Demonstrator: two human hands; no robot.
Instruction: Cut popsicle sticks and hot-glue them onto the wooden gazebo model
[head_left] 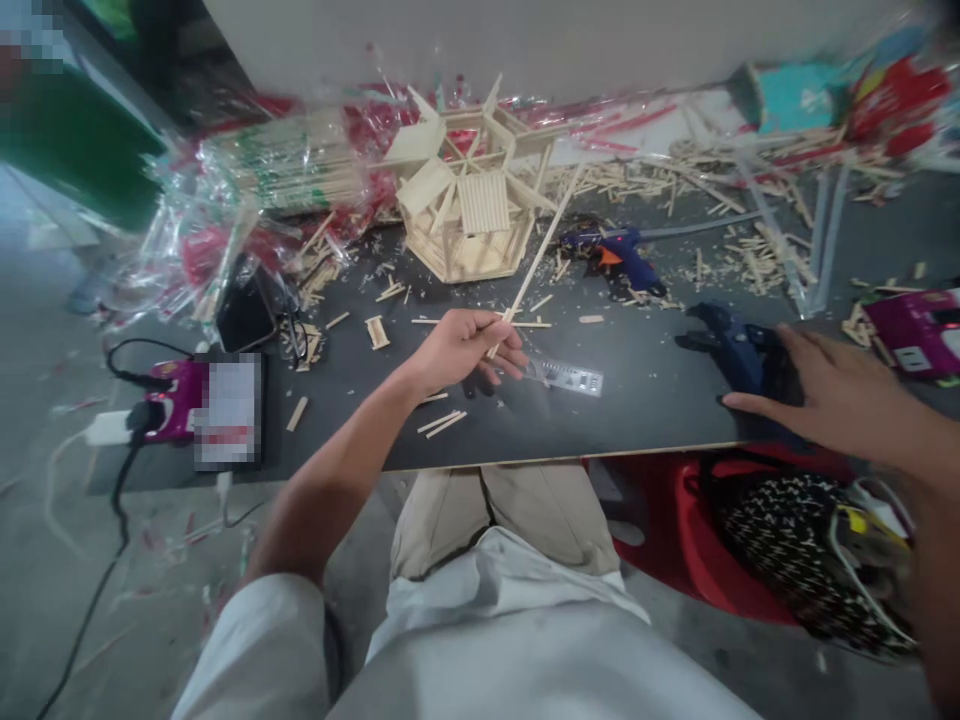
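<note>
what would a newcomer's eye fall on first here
Probably the many-sided wooden stick model, standing toward the back middle of the dark table. In front of it, the left hand holds a long thin stick. The blue glue gun with its orange trigger lies right of the model.

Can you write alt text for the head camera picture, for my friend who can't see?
A person's left hand holds a long, thin wooden stick over a dark table, and the right hand is at a dark blue tool. Beyond stands a many-sided wooden model.
</note>
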